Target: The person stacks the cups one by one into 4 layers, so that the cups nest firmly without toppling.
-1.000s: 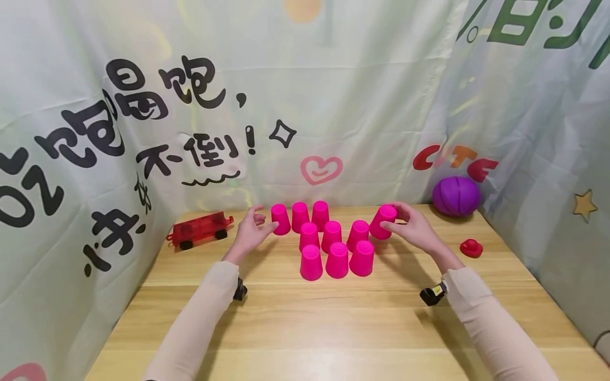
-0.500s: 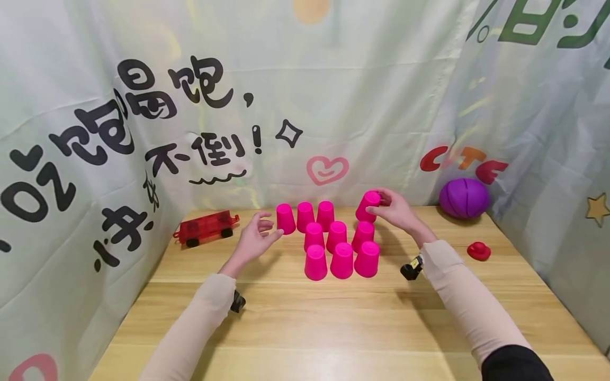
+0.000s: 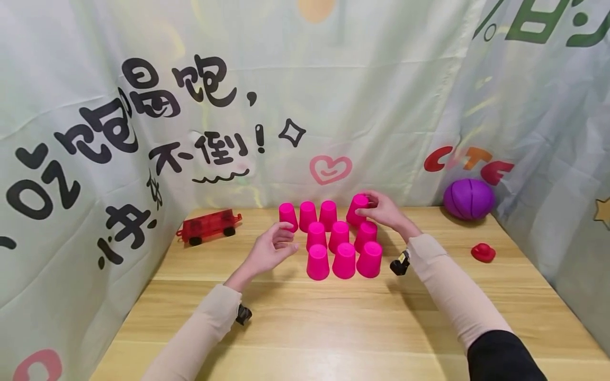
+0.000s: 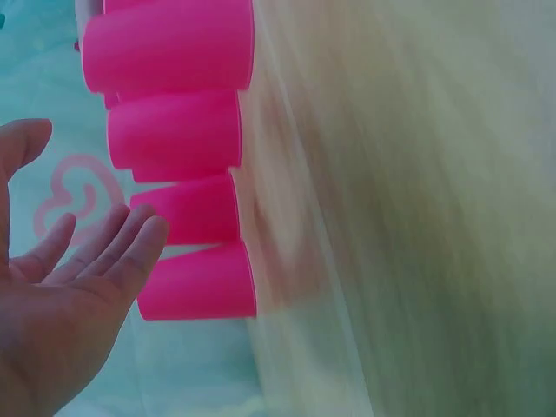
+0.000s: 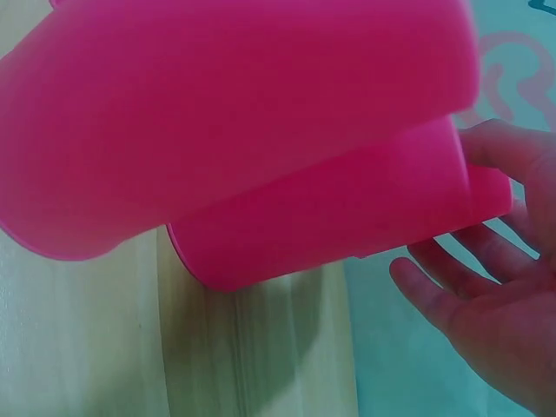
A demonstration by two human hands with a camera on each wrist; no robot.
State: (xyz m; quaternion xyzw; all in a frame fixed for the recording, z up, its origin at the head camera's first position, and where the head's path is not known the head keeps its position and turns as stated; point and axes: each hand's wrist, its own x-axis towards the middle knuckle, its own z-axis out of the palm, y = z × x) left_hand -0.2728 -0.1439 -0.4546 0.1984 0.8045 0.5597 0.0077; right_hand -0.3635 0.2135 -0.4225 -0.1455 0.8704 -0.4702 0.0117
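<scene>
Several pink cups stand upside down in three rows on the wooden table [image 3: 333, 317]. In the head view my right hand [image 3: 385, 210] holds a pink cup [image 3: 356, 212] at the right end of the back row, thumb in front and fingers behind. That cup leans slightly; whether its rim touches the table is unclear. My left hand [image 3: 269, 251] hovers left of the rows with spread fingers, holding nothing, near a front-row cup [image 3: 317, 263] and a back-row cup [image 3: 288, 217]. In the right wrist view, a near cup [image 5: 243, 104] partly covers the cups beyond it, close to my right hand [image 5: 504, 321].
A red toy cart [image 3: 209, 227] with black wheels stands at the back left. At the right are a purple ball [image 3: 469, 199] and a small red toy hat [image 3: 483, 253]. Printed cloth [image 3: 381, 106] hangs behind the table and along its sides.
My right hand has carried its cup left and back, from right of the middle row to the back row's end. My left hand has shifted slightly right and nearer the front row.
</scene>
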